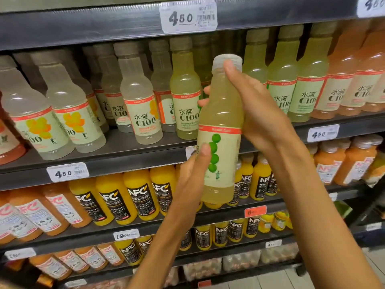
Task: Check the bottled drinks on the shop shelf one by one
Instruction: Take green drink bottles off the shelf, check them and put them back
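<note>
At centre frame, a right hand (257,113) grasps a pale green bottle (221,113) upright before the shelf (116,161), left hand (192,174) gripping its label.

Rear bottles (220,41) hidden; price tag (371,5) cut off

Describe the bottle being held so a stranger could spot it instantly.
Look at the dark shelf of pale C100 drinks. In front of its middle, both hands lift one yellow-green bottle. Unlike its neighbours, its label shows a column of green circles.
</note>
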